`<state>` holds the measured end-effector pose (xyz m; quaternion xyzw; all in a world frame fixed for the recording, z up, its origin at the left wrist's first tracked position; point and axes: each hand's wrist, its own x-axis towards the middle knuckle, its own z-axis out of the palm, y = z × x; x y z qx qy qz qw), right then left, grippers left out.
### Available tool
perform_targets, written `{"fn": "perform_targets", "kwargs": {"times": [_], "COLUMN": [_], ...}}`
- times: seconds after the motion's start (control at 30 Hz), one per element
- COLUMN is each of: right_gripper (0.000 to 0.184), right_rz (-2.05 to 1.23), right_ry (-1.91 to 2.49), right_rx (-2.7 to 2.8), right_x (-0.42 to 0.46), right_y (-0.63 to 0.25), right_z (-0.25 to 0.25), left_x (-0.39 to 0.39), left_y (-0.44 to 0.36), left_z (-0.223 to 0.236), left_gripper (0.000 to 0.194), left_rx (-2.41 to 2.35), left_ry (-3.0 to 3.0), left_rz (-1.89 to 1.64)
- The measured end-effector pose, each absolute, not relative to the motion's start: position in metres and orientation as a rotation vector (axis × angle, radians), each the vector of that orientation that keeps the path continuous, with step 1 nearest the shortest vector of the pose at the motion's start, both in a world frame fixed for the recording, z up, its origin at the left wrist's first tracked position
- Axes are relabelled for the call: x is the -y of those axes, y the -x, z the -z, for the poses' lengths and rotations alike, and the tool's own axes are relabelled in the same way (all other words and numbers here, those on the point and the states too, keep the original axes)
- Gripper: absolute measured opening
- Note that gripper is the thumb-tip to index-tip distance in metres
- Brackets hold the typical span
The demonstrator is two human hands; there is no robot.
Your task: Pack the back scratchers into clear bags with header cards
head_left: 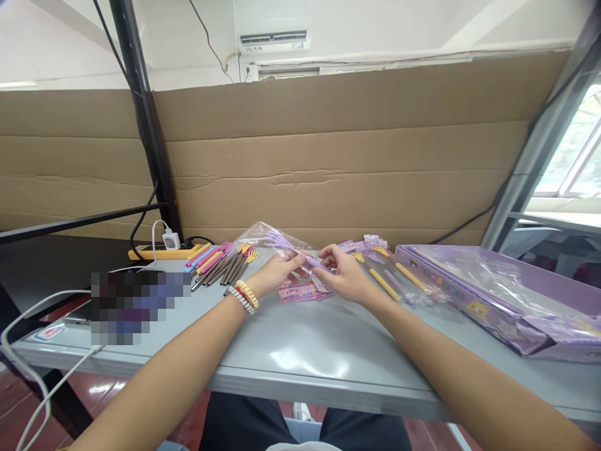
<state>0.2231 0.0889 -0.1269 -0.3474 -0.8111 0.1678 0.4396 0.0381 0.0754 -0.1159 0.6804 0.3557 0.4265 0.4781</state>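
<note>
A purple back scratcher (278, 240) with a claw-shaped head lies slantwise between my hands, its head inside a clear plastic bag (256, 233). My left hand (284, 270) is closed round the bag and the shaft, a little below the head. At the lower end, the fingers of my right hand (345, 275) are closed on the purple handle. Pink printed cards (303, 292) lie on the table just under both hands. Left of them is a pile of loose back scratchers (230, 263) with yellow, pink and blue parts. Bagged yellow and purple back scratchers (385, 285) rest beside my right forearm.
An open purple box (474, 307) with clear plastic bags inside stands at the right of the grey table (300, 366). A yellow power strip (154, 252) with a white plug sits at the back left. White cables hang over the left edge. A cardboard sheet (328, 150) closes off the back.
</note>
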Motion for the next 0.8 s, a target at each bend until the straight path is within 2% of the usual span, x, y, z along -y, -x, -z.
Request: {"fn": "perform_targets", "kwargs": {"times": [0.13,0.17,0.3,0.53,0.6,0.8], "right_gripper": [0.047,0.045,0.019,0.014,0.016,0.039], "right_rz": [-0.438,-0.425,-0.394,-0.282,-0.284,-0.477], "right_ry": [0.832,0.833,0.847,0.906,0.917,0.947], "right_rx": [2.025,2.042,2.075,2.154,2.187,2.235], "right_x": [-0.088,-0.087,-0.088,-0.087,-0.086,-0.089], "right_y": [-0.219,-0.218,-0.218,-0.22,-0.219,-0.226], "right_z": [0.129,0.129,0.127,0.124,0.125,0.125], "left_x": [-0.074,-0.074,-0.074,-0.073,-0.075,-0.082], "left_y": [-0.041,-0.041,-0.039,-0.034,-0.034,-0.022], "left_z": [0.119,0.12,0.118,0.104,0.103,0.099], "left_gripper": [0.056,0.055,0.046,0.035,0.031,0.028], "left_rx": [-0.916,-0.935,-0.949,-0.903,-0.884,-0.793], "left_ry": [-1.725,-1.744,-1.786,-1.329,-1.258,-1.128], "left_rz": [-0.938,-0.927,-0.955,-1.578,-1.631,-1.739]}}
